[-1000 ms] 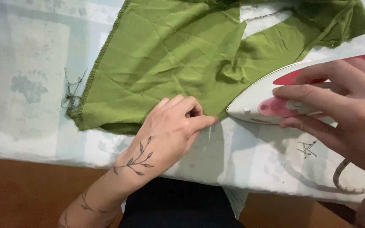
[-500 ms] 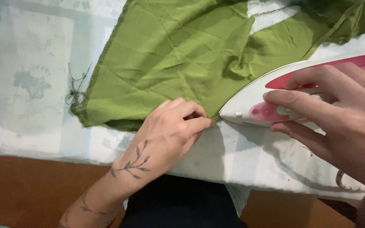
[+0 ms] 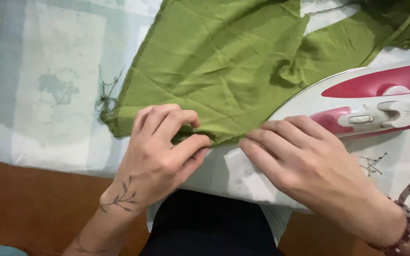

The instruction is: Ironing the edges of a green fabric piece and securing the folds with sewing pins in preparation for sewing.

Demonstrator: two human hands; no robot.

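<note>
The crumpled olive-green woven cloth (image 3: pixel 233 71) spreads over the upper middle of the frame on the pale printed ironing-board cover (image 3: pixel 48 95). The left hand (image 3: pixel 160 156) pinches its near hem at lower centre, fingers closed on a fold, while the right hand (image 3: pixel 309 166) presses flat, fingers narrow, just beside. This looks like smoothing the hem; the white-and-pink plastic iron (image 3: pixel 371 102) rests unheld at the right.

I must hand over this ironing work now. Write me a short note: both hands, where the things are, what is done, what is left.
Left hand: pinches the near hem of the green fabric.
Right hand: fingertips on the same hem, not on the iron.
Iron: stands on the board cover, beside the right hand.
Done: hem partly folded.
Left: fabric is wrinkled, likely needs pressing.
</note>
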